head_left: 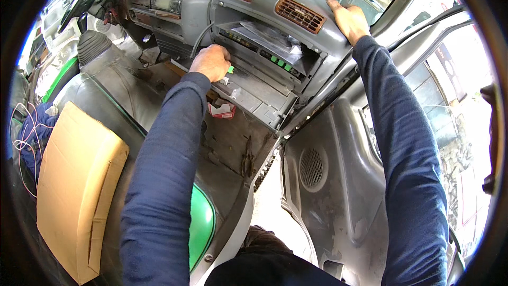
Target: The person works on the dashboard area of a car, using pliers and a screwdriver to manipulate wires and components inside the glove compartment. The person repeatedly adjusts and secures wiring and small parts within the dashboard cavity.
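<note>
Over the lowered glovebox lid (254, 91), my left hand (210, 62) is closed, its fingers curled and partly hidden from above. A small green block (230, 69) pokes out at its fingertips; its exact kind is too small to tell. Behind the lid, the open glovebox compartment (264, 37) shows a row of fuses and several green blocks (280, 62) in its lower part. A crumpled clear plastic sheet (264, 36) lies in the upper part. My right hand (349, 20) rests open on the right end of the grey dashboard (330, 8), beside the windshield.
Two brown air vents (299, 15) sit above the compartment. A red and white box (221, 110) lies on the footwell floor. On the seat at left leans a cardboard box (74, 185). The open door (338, 180) with its round speaker grille (313, 168) stands at right.
</note>
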The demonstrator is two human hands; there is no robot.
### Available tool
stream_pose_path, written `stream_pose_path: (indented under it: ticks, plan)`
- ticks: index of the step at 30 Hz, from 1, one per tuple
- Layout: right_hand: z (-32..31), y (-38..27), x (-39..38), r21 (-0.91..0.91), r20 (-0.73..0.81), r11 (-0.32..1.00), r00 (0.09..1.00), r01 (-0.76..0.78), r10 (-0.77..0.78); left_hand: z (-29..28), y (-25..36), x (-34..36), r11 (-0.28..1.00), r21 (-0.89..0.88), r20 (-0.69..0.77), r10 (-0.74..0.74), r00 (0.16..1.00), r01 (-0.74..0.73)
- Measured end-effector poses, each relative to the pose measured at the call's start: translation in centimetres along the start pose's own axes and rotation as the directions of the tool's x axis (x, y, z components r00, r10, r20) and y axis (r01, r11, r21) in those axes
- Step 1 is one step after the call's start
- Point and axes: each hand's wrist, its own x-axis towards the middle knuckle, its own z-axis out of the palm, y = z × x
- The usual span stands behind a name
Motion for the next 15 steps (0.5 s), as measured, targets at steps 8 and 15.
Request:
stream_pose_path:
  ticks: [8,15]
  plan:
    - [0.2,0.7,0.8,-0.005,0.019,0.998,0.998,-0.067,0.067,-7.8,-3.2,-7.1,0.992,-0.1,-0.399,0.036,0.916,-0.082]
    - [0.0,1.0,0.9,0.152,-0.023,0.984,0.995,-0.095,0.1,-3.0,-7.9,-12.1,0.998,0.023,-0.062,-0.061,0.996,0.062]
